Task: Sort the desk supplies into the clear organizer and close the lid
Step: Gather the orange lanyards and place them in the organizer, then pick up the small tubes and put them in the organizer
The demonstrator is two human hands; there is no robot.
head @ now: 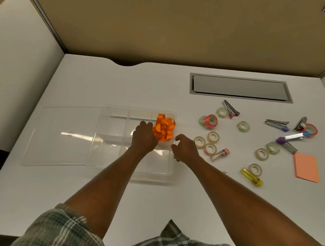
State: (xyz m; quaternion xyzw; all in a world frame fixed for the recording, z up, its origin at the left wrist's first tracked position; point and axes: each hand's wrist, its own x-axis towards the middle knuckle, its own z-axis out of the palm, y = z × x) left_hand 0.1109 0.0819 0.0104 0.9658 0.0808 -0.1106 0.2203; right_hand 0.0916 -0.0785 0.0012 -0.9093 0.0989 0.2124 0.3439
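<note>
A clear organizer (113,165) with several compartments sits mid-desk, its lid (60,136) lying open flat to the left. A bunched orange ribbon (164,130) fills the far right compartment. My left hand (144,138) presses against the ribbon's left side inside the box. My right hand (185,148) hovers at the organizer's right rim, fingers apart and holding nothing. Loose on the desk to the right lie several tape rolls (211,143), several staplers (230,109), a pink tape roll (211,121), a yellow stapler (252,177) and an orange sticky-note pad (306,167).
A grey cable hatch (240,88) is set into the desk at the back right. Tan partition walls close in the back and sides. A white panel (13,67) stands at the left. The desk's front edge runs just above my plaid shirt.
</note>
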